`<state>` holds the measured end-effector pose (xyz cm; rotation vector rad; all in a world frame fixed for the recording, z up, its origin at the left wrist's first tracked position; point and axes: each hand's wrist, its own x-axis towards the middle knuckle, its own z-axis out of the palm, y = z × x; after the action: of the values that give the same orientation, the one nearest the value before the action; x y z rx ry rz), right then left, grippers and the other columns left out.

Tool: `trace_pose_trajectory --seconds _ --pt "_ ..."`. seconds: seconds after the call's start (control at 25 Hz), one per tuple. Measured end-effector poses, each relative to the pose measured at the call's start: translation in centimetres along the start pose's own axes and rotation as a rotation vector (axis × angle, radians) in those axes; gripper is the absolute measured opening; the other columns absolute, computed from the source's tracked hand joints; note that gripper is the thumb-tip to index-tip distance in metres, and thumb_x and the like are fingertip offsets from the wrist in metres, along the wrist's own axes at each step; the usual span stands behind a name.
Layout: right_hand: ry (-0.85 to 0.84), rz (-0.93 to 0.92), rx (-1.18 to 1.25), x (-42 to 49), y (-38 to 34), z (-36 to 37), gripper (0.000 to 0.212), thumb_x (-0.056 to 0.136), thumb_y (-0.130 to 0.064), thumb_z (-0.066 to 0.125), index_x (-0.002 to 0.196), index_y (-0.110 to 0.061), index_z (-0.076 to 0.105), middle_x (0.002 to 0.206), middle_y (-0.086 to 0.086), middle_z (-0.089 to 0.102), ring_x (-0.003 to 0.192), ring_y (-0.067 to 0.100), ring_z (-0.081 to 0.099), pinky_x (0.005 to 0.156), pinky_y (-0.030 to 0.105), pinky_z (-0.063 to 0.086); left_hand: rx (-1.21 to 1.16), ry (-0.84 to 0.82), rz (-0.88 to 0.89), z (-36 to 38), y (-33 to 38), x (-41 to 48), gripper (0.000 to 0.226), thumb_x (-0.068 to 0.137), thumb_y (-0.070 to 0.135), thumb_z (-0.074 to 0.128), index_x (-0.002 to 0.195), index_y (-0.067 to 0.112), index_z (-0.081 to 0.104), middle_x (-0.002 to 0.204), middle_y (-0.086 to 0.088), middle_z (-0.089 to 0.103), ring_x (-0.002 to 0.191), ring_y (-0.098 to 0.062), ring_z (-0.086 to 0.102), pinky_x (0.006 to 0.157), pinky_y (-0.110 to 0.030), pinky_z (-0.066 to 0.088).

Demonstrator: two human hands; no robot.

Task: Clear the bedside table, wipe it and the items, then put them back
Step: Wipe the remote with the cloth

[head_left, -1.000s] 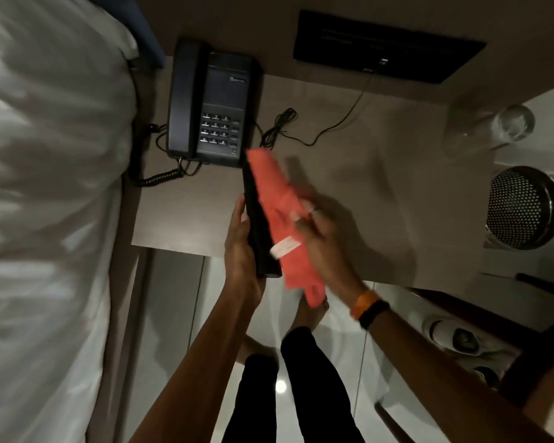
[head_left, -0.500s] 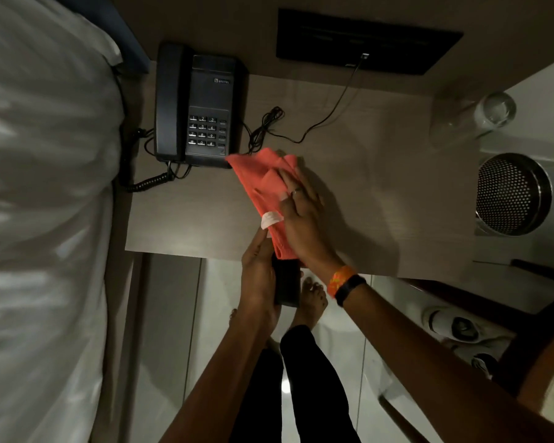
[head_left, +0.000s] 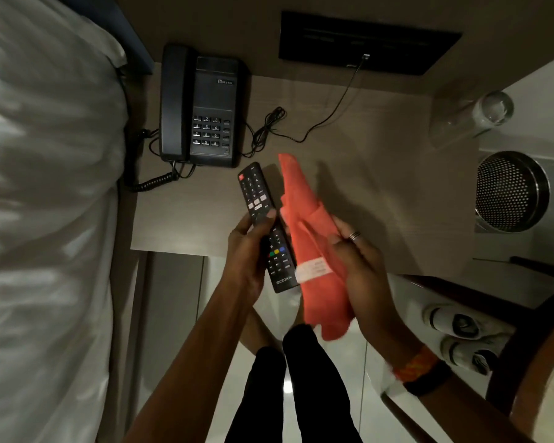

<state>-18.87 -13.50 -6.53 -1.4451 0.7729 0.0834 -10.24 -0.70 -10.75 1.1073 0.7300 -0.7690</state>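
Observation:
My left hand [head_left: 247, 254] grips a black TV remote [head_left: 258, 199] around its middle, buttons up, above the front edge of the bedside table [head_left: 381, 193]. Right beside it my right hand [head_left: 359, 266] holds a folded orange cloth [head_left: 304, 219] with a white label; the cloth hangs apart from the remote's face. A black desk phone [head_left: 202, 107] with a coiled cord stands at the table's back left. Its thin cable [head_left: 320, 123] runs across the top to a dark wall panel [head_left: 368, 43].
A clear drinking glass [head_left: 480, 115] lies at the table's far right corner. A perforated metal bin [head_left: 510, 191] stands on the floor to the right. White bedding [head_left: 45, 187] fills the left. White shoes [head_left: 454, 327] and a chair frame [head_left: 506, 346] lie at lower right.
The cloth covered the remote while my right hand rubbed along it. Now the cloth has come off to the right and the remote's button face shows, held farther forward over the table.

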Motion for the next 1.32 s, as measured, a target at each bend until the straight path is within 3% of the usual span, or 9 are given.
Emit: trace_pose_trajectory --seconds 0.12,0.2,0.44,0.56,0.76,0.92,1.04,1.16,1.32 --pt "-0.073 -0.202 -0.524 0.7 1.9 2.2 0.056 0.098 -0.049 0.042 0.153 -0.04 0.032 0.163 -0.007 0.03 0.145 0.019 0.034 0.116 0.047 0.038 -0.12 -0.073 -0.192 2.0 0.2 -1.2 0.039 0.103 0.04 0.048 0.117 0.008 0.066 0.097 -0.008 0.073 0.078 -0.019 0.074 0.064 -0.028 0.061" --pt "0.01 -0.329 -0.744 1.8 3.2 3.3 0.057 0.103 -0.044 0.032 0.157 -0.03 0.024 0.168 0.0 0.016 0.15 0.024 0.025 0.118 0.053 0.033 -0.204 -0.119 -0.231 2.7 -0.2 -1.8 0.036 0.105 0.035 0.043 0.107 0.007 0.066 0.086 -0.01 0.074 0.066 -0.018 0.074 0.059 -0.028 0.063" --pt "0.032 -0.554 -1.123 9.6 2.2 2.8 0.045 0.093 -0.029 0.052 0.127 0.0 0.061 0.154 0.015 0.045 0.145 0.04 0.038 0.105 0.059 0.038 0.041 -0.172 -0.184 1.8 -1.6 -2.5 0.037 0.102 0.032 0.05 0.132 0.015 0.062 0.097 -0.008 0.075 0.076 -0.02 0.072 0.067 -0.033 0.062" --pt "0.032 -0.374 -1.022 11.5 0.7 3.7 0.047 0.098 -0.029 0.04 0.134 -0.005 0.058 0.154 0.014 0.046 0.147 0.033 0.034 0.112 0.051 0.028 0.075 -0.124 -0.136 1.5 -2.6 -3.1 0.035 0.104 0.022 0.045 0.135 0.021 0.061 0.099 -0.009 0.072 0.072 -0.019 0.068 0.064 -0.032 0.059" --pt "0.027 -0.371 -1.019 6.2 2.8 4.7 0.058 0.098 -0.042 0.021 0.139 -0.018 0.053 0.165 -0.001 0.03 0.151 0.016 0.025 0.115 0.031 0.018 -0.043 -0.041 -0.182 2.4 -1.4 -3.2 0.032 0.1 0.037 0.054 0.101 0.012 0.073 0.08 -0.007 0.077 0.063 -0.019 0.073 0.057 -0.028 0.061" --pt "0.018 -0.168 -0.631 1.1 2.3 3.8 0.058 0.096 -0.043 0.027 0.149 -0.026 0.043 0.154 -0.004 0.047 0.132 0.018 0.041 0.109 0.027 0.033 -0.093 -0.077 -0.148 2.4 0.4 -1.6 0.039 0.104 0.033 0.045 0.09 0.006 0.069 0.076 -0.01 0.071 0.072 -0.023 0.068 0.067 -0.028 0.059" --pt "-0.004 -0.359 -0.667 -1.1 2.9 2.6 0.047 0.097 -0.017 0.043 0.142 -0.028 0.052 0.141 -0.014 0.052 0.119 0.025 0.056 0.103 0.031 0.046 -0.152 -0.317 -0.01 1.9 2.5 0.9 0.04 0.108 0.034 0.038 0.112 0.0 0.06 0.102 -0.019 0.066 0.088 -0.028 0.067 0.088 -0.025 0.058" --pt "-0.112 -0.597 -0.877 0.4 4.1 0.5 0.047 0.095 -0.018 0.04 0.137 -0.027 0.06 0.143 -0.018 0.054 0.107 0.025 0.058 0.096 0.032 0.05 0.035 -0.005 0.106 -0.2 3.0 1.7 0.038 0.106 0.023 0.042 0.141 0.016 0.054 0.131 -0.011 0.066 0.112 -0.029 0.066 0.095 -0.041 0.055" --pt "-0.262 -0.796 -1.32 6.7 7.0 -1.8 0.06 0.084 -0.003 0.048 0.134 -0.033 0.062 0.154 -0.012 0.048 0.121 0.023 0.049 0.094 0.041 0.039 0.276 0.132 0.344 -2.6 5.2 2.2 0.041 0.107 0.02 0.041 0.147 0.028 0.048 0.143 -0.003 0.059 0.125 -0.022 0.059 0.103 -0.043 0.051"
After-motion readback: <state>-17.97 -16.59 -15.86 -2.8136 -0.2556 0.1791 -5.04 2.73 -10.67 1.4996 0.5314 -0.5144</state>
